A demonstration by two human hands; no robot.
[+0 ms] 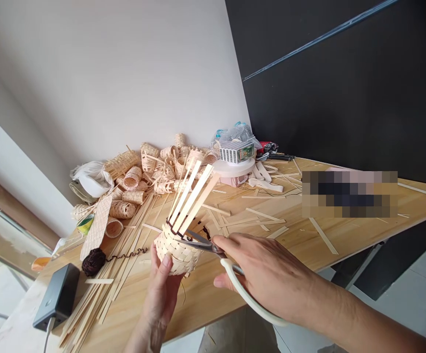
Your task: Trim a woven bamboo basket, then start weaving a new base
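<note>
A wooden table [348, 235] stands against a white wall [106, 73] and a black panel [345, 88]. Along its far side lies a heap of woven bamboo pieces [154, 171], with a plastic bag [235, 135] and a white turntable [234, 166] carrying a small box [237, 152] beyond it. Toward my left, a bundle of bamboo strips [87, 309] lies beside a dark grey power bank [56, 296] and a ball of dark cord [93, 261]. Loose strips lie scattered to my right, up to a blurred patch [348, 193]. The table's near edge [205, 323] runs below my hands. Held above the table is a small woven basket [178, 250], with long strips [192, 198] standing up from its rim. My left hand [161, 294] curls around it from below. My right hand [267, 274] is closed on white-handled scissors [201, 242], their blades at the rim.
</note>
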